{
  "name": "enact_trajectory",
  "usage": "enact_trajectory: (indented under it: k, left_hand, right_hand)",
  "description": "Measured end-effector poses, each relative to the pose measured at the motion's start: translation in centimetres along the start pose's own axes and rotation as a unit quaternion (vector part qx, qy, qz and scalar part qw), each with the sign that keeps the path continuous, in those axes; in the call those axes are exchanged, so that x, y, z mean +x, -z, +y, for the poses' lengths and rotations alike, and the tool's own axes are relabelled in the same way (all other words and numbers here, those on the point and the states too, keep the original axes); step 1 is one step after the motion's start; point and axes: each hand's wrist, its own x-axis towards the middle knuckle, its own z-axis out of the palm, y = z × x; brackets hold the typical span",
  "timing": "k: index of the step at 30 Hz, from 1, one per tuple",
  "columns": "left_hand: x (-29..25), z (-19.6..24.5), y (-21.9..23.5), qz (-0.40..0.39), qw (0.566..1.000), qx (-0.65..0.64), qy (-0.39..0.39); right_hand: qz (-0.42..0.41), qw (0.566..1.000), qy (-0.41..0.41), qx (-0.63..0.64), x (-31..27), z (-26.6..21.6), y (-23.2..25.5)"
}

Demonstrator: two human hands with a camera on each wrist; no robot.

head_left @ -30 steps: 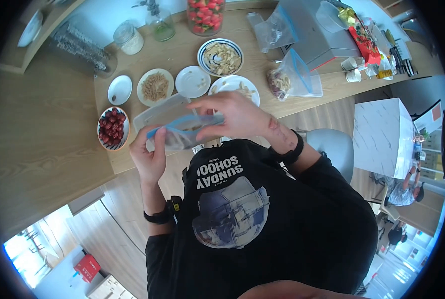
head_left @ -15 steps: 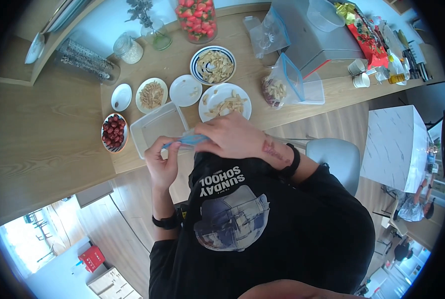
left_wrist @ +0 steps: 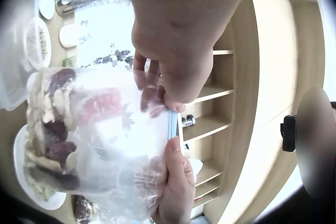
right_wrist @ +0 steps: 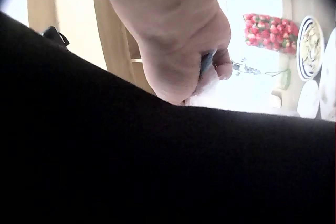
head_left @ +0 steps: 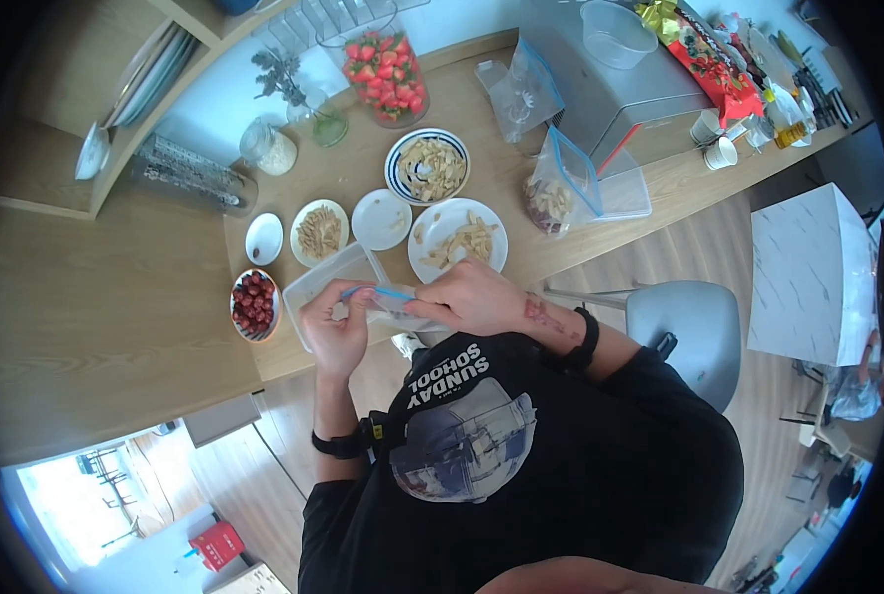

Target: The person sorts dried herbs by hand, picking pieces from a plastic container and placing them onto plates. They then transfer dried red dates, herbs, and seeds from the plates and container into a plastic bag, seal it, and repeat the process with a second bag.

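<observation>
A clear zip bag with a blue zip strip hangs between both hands, holding dark red dates and pale slices. In the head view, my left hand pinches one end of the strip between thumb and fingers. My right hand grips the other end; the right wrist view shows the blue strip between its thumb and fingers. Below the hands sits a clear plastic container, partly hidden by the left hand and the bag. A white plate with pale slices is just beyond the right hand.
A bowl of red dates, small plates and a striped bowl stand on the counter. Further back are a strawberry jar and a glass jar. Another filled zip bag stands at the right.
The bag's mouth, gaping a second ago, is now drawn into a narrow strip between the hands. My right hand has come lower, off the plate of slices. The head view has shifted.
</observation>
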Motion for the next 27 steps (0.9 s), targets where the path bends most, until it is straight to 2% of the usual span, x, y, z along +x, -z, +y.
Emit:
enact_trajectory:
  k: [4,6,10,12,16,18,19,21,22,24,25,27]
  left_hand:
    - [1.2,0.4,-0.2,-0.007,0.999,0.029,-0.031]
    - [1.8,0.5,-0.7,-0.020,0.999,0.048,0.011]
    - [2.7,-0.6,-1.0,0.008,1.000,0.002,0.025]
    - [2.7,-0.6,-1.3,-0.021,1.000,-0.018,0.001]
    - [2.4,-1.9,-2.1,-0.042,0.999,-0.030,0.008]
    - [3.0,-2.0,-2.1,0.004,0.993,-0.006,-0.120]
    - [2.9,-2.1,-1.8,0.011,0.993,-0.007,-0.119]
    - [2.0,-2.7,-0.3,0.065,0.998,-0.021,-0.014]
    - [1.3,-3.5,0.3,0.071,0.997,-0.022,-0.012]
    - [-0.7,-5.7,0.8,0.047,0.996,-0.008,0.072]
    - [-1.9,-6.4,0.5,0.050,0.996,-0.009,0.075]
    - [-4.0,-7.7,0.0,0.022,0.991,-0.017,0.133]
  right_hand:
    - [0.008,0.999,-0.024,0.041,0.2,-0.7,1.0]
    - [0.010,0.999,-0.041,0.026,0.1,-1.0,1.9]
    - [0.031,0.998,-0.033,0.052,-1.4,-0.3,2.9]
    - [0.013,0.994,-0.056,0.095,-2.2,0.0,3.5]
    - [0.010,0.993,-0.043,0.109,-2.6,0.3,4.0]
    - [0.049,0.991,-0.065,0.107,-2.4,0.2,4.7]
    - [0.044,0.992,-0.062,0.104,-2.2,0.1,5.4]
    - [0.116,0.989,-0.076,0.055,-1.7,0.0,6.9]
    - [0.110,0.990,-0.074,0.054,-1.5,0.5,7.4]
    - [0.120,0.985,-0.122,-0.014,-1.0,1.5,8.5]
    - [0.116,0.986,-0.122,-0.013,-0.6,1.9,8.9]
    - [0.166,0.975,-0.116,-0.089,0.4,2.5,9.7]
